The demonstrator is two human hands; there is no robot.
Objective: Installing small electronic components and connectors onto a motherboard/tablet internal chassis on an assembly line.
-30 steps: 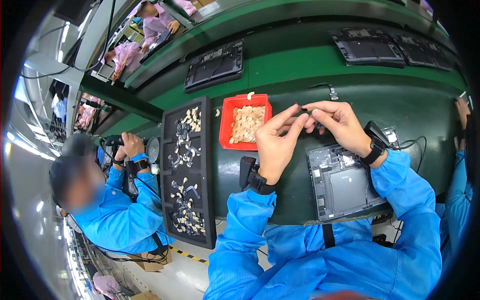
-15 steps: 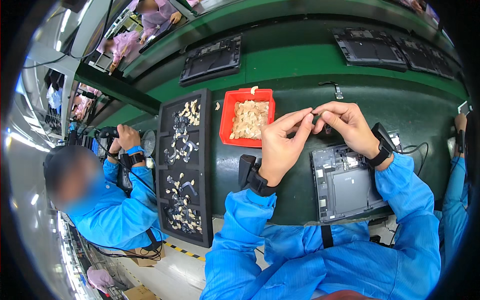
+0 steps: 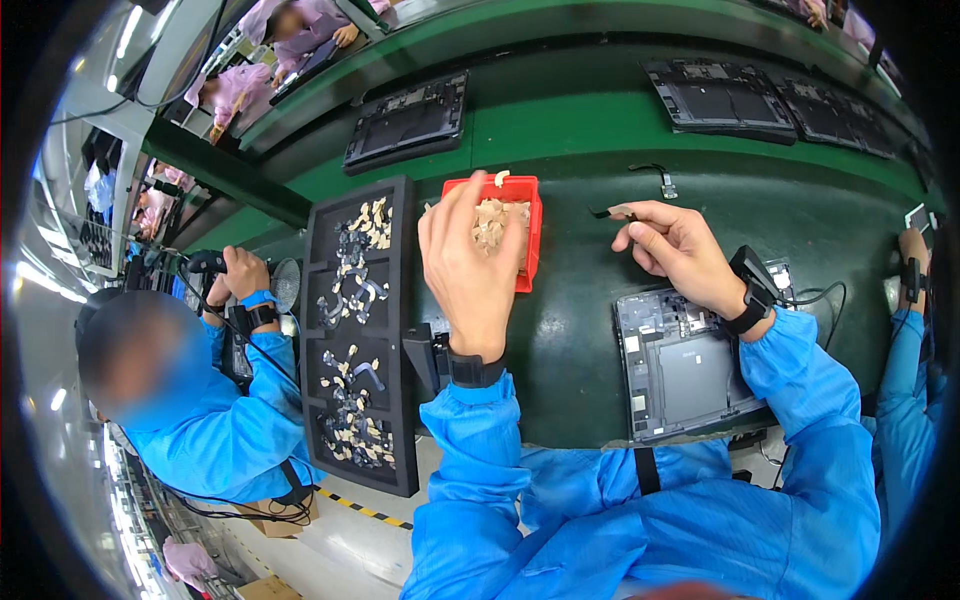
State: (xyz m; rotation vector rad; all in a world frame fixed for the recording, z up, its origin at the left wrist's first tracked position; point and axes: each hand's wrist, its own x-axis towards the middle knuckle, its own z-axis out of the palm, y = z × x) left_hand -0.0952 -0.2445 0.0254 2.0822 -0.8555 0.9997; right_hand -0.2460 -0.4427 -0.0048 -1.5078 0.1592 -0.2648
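My left hand point(image 3: 466, 262) has come over the red bin point(image 3: 532, 250), its fingers apart and nothing seen in them. The bin holds many small beige pieces point(image 3: 490, 222), partly hidden by that hand. A small dark strip that looks like a flex cable point(image 3: 600, 213) sticks out from the fingertips of my right hand point(image 3: 672, 245), which is closed on it above the green table. Below the right hand lies an opened dark device chassis point(image 3: 690, 375). Another short flex cable with a metallic end point(image 3: 667, 186) rests on the table beyond that hand.
A black compartment tray point(image 3: 403, 350) with dark cables and beige pieces stands left of the bin. More chassis point(image 3: 408, 122), point(image 3: 715, 95) lie on the green shelf at the back. A co-worker point(image 3: 215, 400) in blue is at left; another person's arm point(image 3: 905, 350) shows at right.
My hands have parted. The left moved left from the fingertips of the right to over the red bin and spread its fingers. The right stays nearly in place, the dark strip now showing.
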